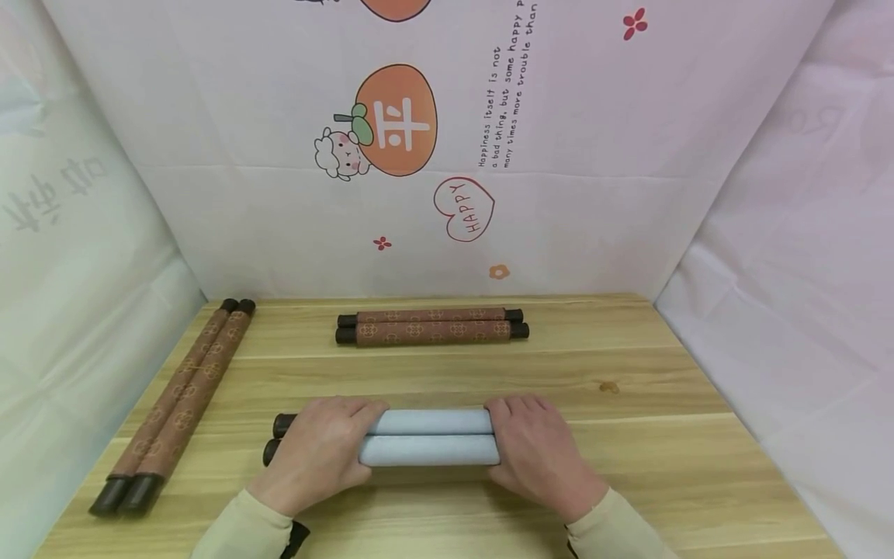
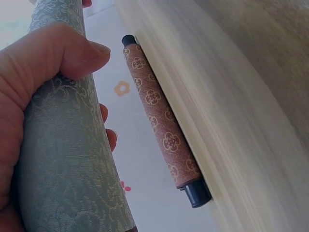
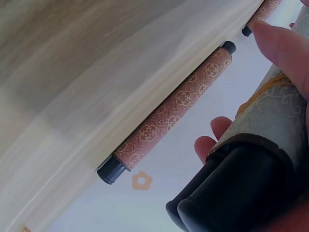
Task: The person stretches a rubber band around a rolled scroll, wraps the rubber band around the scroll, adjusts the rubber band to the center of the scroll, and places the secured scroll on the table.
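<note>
A pale blue hanging scroll [image 1: 429,449], rolled from both ends into two parallel rolls, lies crosswise between my hands. My left hand [image 1: 321,446] grips it near its left end, where two black knobs [image 1: 284,425] stick out. Around its right end curls my right hand [image 1: 534,450], hiding that end from the head view. The left wrist view shows the thumb over the patterned blue-grey roll [image 2: 72,154], with fingertips on the far side. In the right wrist view, an orange cord [image 3: 263,92] crosses the roll near its black end knobs [image 3: 231,188].
Behind the blue scroll, a short brown patterned double-rolled scroll [image 1: 433,332] lies crosswise on the wooden table [image 1: 628,450]. A longer brown one [image 1: 178,404] slants along the left edge. White printed cloth [image 1: 559,217] stands at the back and both sides.
</note>
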Tool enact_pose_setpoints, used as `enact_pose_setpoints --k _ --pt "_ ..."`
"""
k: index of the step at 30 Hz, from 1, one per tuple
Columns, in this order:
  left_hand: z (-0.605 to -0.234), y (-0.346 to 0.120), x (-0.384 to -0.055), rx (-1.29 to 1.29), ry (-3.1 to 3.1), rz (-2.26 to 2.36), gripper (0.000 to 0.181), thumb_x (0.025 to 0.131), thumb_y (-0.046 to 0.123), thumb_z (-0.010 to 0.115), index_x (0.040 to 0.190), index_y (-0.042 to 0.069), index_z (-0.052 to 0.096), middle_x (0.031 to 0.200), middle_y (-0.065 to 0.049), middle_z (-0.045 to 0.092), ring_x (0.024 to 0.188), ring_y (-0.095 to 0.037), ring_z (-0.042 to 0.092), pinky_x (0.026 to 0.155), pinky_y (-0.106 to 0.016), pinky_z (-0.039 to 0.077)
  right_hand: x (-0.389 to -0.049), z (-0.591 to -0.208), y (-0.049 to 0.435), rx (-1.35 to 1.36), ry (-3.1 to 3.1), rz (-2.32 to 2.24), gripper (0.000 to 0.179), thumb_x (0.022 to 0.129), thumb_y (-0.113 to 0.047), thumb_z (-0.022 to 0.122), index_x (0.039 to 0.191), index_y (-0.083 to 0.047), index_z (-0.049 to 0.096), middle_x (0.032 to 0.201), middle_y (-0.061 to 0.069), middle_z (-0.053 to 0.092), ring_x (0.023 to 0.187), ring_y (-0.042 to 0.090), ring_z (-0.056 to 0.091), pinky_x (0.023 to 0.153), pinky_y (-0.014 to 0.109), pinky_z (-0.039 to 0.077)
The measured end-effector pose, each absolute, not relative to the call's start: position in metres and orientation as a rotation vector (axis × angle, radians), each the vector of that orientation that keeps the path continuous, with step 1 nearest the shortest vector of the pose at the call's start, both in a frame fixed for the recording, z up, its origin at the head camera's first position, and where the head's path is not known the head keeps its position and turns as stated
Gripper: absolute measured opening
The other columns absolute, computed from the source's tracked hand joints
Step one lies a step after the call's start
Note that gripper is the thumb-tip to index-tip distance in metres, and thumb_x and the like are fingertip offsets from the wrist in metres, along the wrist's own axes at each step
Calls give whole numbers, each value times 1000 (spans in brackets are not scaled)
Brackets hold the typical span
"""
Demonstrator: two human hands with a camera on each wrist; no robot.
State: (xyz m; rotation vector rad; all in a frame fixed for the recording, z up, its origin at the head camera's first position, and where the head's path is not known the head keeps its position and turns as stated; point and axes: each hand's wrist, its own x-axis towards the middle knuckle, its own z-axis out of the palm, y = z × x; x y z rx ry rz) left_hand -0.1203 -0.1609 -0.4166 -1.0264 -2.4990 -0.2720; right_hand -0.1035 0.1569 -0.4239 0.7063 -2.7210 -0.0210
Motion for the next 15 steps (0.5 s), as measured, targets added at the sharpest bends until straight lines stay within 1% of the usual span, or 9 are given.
enact_pose_setpoints --k 3,7,9,15 --pt "-416 -160 -120 -1026 -2503 -266 70 52 26 91 118 12 73 104 0 76 85 -15 71 74 -38 61 -104 -425 156 709 -2704 -17 75 58 -48 95 113 -8 63 100 8 71 94 27 70 91 48 57" --pt "-416 -160 -120 -1025 -2503 -266 70 52 25 91 118 12 73 105 0 76 86 -16 72 74 -38 61 -104 -426 155 700 -2687 -15 80 59 -58 92 115 -9 64 100 9 72 94 27 71 93 49 57" --pt "-417 -159 -120 -1021 -2498 -270 70 51 25 91 118 12 73 104 0 76 86 -16 72 74 -38 61 -103 -427 153 688 -2684 -14 82 60 -64 90 116 -9 64 100 9 72 95 27 71 95 49 56" --pt "-419 -154 -119 -1035 -2487 -282 68 53 25 89 117 12 73 104 0 76 90 -17 72 79 -39 61 -102 -426 145 692 -2676 -17 85 62 -80 81 111 -13 64 97 4 71 92 23 71 96 45 56"
